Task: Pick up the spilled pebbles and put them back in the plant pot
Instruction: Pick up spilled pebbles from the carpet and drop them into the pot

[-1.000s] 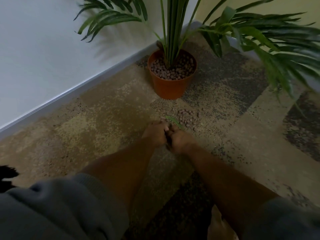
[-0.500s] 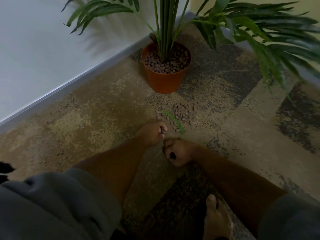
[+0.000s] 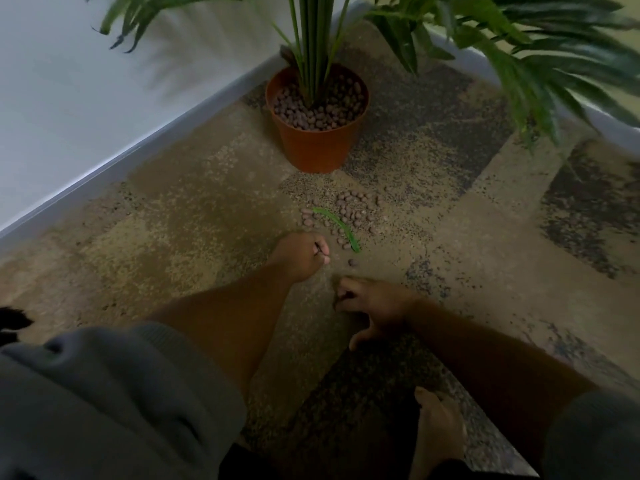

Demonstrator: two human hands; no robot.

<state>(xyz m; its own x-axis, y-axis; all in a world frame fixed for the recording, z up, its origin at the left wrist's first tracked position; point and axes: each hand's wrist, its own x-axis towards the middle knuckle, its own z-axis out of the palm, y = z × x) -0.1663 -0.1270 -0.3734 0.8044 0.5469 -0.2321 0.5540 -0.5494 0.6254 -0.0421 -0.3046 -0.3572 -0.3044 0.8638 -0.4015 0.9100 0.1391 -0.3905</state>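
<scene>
Nearest, a bare foot [image 3: 438, 434] rests on the patterned carpet [image 3: 180, 216], grey sleeves at both lower corners. The right hand [image 3: 372, 306] sits low over the carpet, fingers curled in — whether it holds anything I cannot tell. Just beyond and left, the left hand [image 3: 301, 254] is curled into a loose fist; its contents are hidden. Farther on lie the spilled pebbles [image 3: 349, 211], a green leaf [image 3: 341, 228] across them. Beyond — the orange plant pot [image 3: 315, 147], topped with pebbles, stands near the wall.
</scene>
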